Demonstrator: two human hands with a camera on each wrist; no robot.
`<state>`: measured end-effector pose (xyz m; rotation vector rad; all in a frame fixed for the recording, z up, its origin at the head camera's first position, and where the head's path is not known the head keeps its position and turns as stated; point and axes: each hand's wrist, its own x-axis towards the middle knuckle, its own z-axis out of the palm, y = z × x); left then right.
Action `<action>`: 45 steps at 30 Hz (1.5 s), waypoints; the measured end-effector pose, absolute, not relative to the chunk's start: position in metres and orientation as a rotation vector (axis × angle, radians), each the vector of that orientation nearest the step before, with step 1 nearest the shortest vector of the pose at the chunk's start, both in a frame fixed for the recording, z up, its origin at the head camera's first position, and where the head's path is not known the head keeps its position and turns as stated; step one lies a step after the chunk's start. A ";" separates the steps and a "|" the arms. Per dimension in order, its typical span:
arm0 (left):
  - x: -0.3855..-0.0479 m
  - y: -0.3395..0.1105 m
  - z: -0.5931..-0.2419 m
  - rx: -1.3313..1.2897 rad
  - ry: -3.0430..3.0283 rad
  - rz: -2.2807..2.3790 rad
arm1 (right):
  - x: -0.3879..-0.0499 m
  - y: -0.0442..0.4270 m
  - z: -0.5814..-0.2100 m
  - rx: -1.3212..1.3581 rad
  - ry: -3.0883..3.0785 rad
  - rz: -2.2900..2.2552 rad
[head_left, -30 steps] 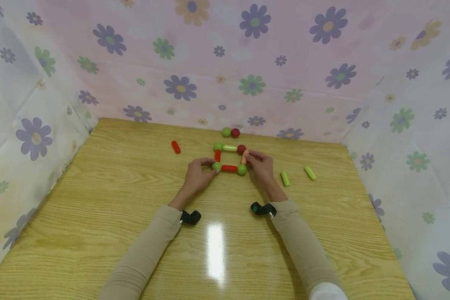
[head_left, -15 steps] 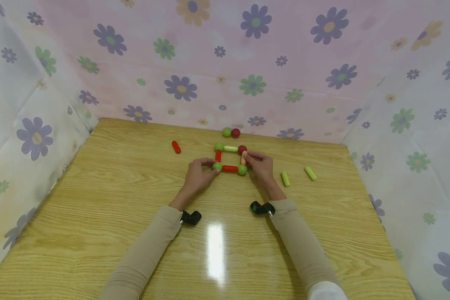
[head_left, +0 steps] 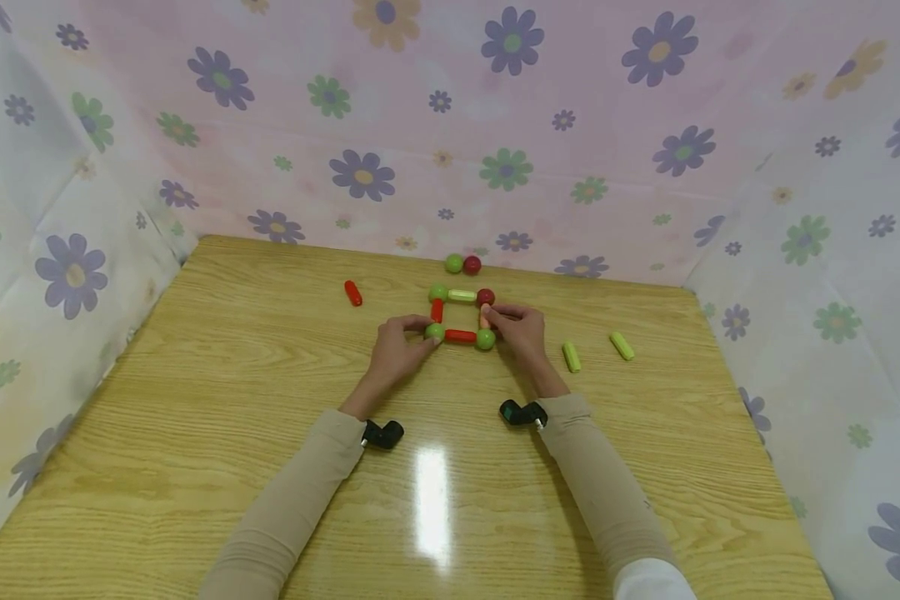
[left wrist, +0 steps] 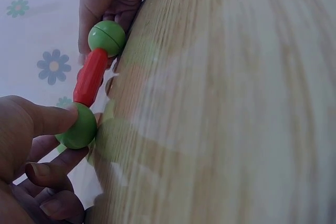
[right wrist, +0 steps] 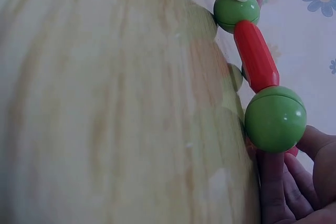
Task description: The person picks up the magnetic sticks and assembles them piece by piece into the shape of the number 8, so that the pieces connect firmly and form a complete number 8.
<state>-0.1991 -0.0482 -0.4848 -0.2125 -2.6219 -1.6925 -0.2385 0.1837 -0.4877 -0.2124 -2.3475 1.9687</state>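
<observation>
Flowered cloth (head_left: pixel 450 125) hangs behind and on both sides of a wood-grained table (head_left: pixel 270 367), well beyond the fingers. Between the two hands lies a four-sided frame (head_left: pixel 452 336) of rods and balls. The left hand (head_left: pixel 400 354) pinches the near-left green ball (head_left: pixel 435 332) between thumb and finger. The right hand (head_left: pixel 527 336) has its fingertips clamped on the orange rod (head_left: pixel 484 317); the right wrist view hides that grip behind the near-right green ball (head_left: pixel 485 339). A near red rod (head_left: pixel 461 336) spans the gap between both sets of fingers. Just beyond the left fingers run the side red rod (head_left: pixel 437 311) and far green ball (head_left: pixel 438 292); just beyond the right fingertips sits the dark red corner ball (head_left: pixel 485 297), a pale green rod (head_left: pixel 462 295) joining these two balls. Farther from the fingers, a loose green ball (head_left: pixel 453 264) and a loose dark red ball (head_left: pixel 472 265) sit side by side. A loose red rod (head_left: pixel 353 292) lies out past the left fingers, and two loose green rods (head_left: pixel 572 357) lie right of the right hand.
</observation>
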 end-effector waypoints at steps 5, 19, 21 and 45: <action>-0.200 -0.048 -0.483 -0.214 -2.629 -1.685 | -0.239 0.184 -0.489 -0.214 -2.369 1.924; -0.199 -0.043 -0.484 -0.230 -2.640 -1.644 | -0.241 0.199 -0.487 -0.181 -2.569 1.835; -0.198 -0.042 -0.483 -0.225 -2.654 -1.627 | -0.241 0.201 -0.485 -0.175 -2.615 1.785; -0.216 -0.053 -0.490 -0.322 -2.620 -1.659 | -0.253 0.204 -0.482 -0.164 -2.622 1.841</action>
